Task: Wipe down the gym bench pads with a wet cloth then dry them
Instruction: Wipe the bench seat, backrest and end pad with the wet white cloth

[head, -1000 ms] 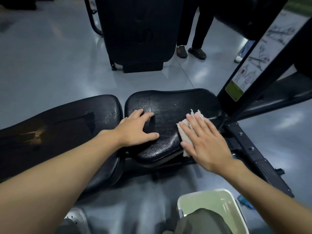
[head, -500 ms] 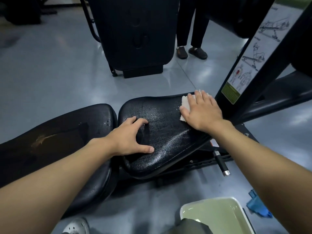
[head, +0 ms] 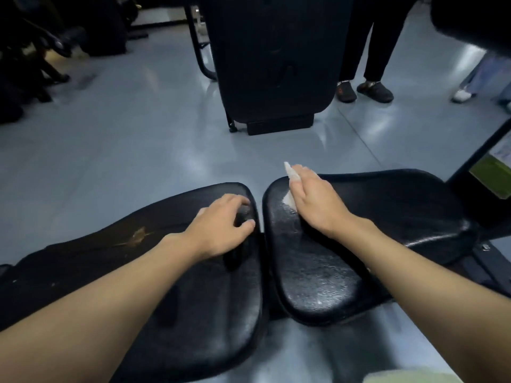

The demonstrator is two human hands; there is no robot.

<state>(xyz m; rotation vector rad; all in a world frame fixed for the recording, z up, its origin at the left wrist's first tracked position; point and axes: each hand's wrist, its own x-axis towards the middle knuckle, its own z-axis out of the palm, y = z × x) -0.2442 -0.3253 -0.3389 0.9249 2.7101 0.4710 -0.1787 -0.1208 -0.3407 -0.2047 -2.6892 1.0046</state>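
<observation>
At eleven o'clock on the seat pad (head: pixel 318 272), the flat right grip (head: pixel 312 205) is wiping with the cloth (head: pixel 288 170); the relaxed left grip (head: pixel 221 225) is bracing the back pad (head: pixel 207 313).

— What is this place?
— A gym. Black padded bench (head: pixel 318 272) here, another padded machine (head: pixel 271 64) standing behind it, more dark equipment (head: pixel 27 64) off to the left.
— And the floor (head: pixel 124 150)?
— Glossy grey, people (head: pixel 367 37) standing about on it.

white cloth (head: pixel 289 199) on wet black pad (head: pixel 318 272)
</observation>
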